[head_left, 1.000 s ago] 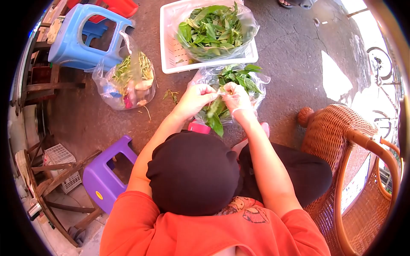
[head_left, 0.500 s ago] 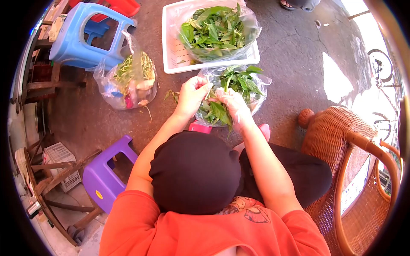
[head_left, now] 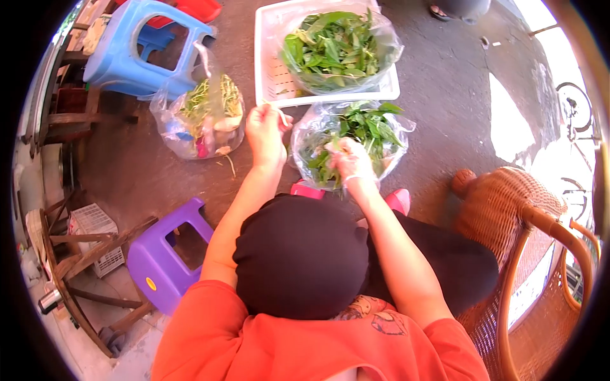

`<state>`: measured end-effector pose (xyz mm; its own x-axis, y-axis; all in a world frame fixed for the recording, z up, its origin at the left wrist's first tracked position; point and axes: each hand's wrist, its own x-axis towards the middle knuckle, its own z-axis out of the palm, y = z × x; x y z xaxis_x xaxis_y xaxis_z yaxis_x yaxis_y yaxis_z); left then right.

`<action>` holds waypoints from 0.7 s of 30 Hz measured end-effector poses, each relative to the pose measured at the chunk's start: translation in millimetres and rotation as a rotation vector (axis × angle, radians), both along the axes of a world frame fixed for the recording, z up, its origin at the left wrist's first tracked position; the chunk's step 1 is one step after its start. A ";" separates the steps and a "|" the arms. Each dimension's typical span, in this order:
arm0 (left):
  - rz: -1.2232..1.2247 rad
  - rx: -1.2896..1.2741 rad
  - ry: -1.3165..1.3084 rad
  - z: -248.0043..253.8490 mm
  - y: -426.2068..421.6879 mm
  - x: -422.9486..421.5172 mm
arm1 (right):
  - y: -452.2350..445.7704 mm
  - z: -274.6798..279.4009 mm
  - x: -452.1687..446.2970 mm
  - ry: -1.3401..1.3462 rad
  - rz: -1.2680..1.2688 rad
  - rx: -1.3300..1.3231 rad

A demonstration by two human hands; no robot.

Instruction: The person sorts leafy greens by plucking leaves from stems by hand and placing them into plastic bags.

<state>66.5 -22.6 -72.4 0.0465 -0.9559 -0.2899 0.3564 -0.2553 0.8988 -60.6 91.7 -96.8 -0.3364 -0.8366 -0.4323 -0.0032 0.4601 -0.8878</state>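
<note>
- The person, in an orange shirt (head_left: 305, 346) and dark cap (head_left: 302, 254), fills the lower middle of the frame, both forearms reaching up the picture.
- A wicker chair (head_left: 492, 203) takes up the lower right.
- A blue stool (head_left: 117, 66) stands at upper left, a purple stool (head_left: 152, 257) at lower left.
- A white tray (head_left: 270, 54) lies at upper centre, bearing a clear bag full of picked leaves (head_left: 333, 54).
- Just below the tray, at centre, an open plastic bag (head_left: 306, 136) holds leafy greens (head_left: 372, 127); some leaves spread over its rim.
- A smaller bag of stems (head_left: 206, 101) sits at upper left, beside the blue stool.
- The right hand (head_left: 351, 160), seemingly under a thin clear glove, is over the open bag: fingers curled narrow against the greens; whether they grip any is unclear. Its forearm slants up and leftward, knuckles uppermost.
- The left hand (head_left: 267, 133) is left of that bag, fingers bent in close together near the tray's lower corner; a slim pale strip shows beside them, too small to tell if held. Its forearm rises steeply, slanting slightly rightward.
</note>
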 end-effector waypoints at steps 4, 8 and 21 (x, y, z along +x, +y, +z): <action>0.341 -0.323 -0.169 25.3 -62.8 76.6 | -2.0 -4.4 -11.8 -0.248 -0.202 -0.027; 0.478 -0.364 -0.506 27.2 -131.9 159.9 | -8.4 11.3 -27.2 -0.224 -0.291 0.053; -0.792 -0.418 -0.595 -62.3 0.4 -50.7 | 0.0 21.4 -120.8 -0.510 -0.898 -0.255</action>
<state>15.9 -22.1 -134.8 -0.6040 -0.7941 -0.0680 -0.2986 0.1464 0.9431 -181.4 91.6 -75.5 -0.7039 -0.4580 -0.5429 0.6446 -0.0910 -0.7590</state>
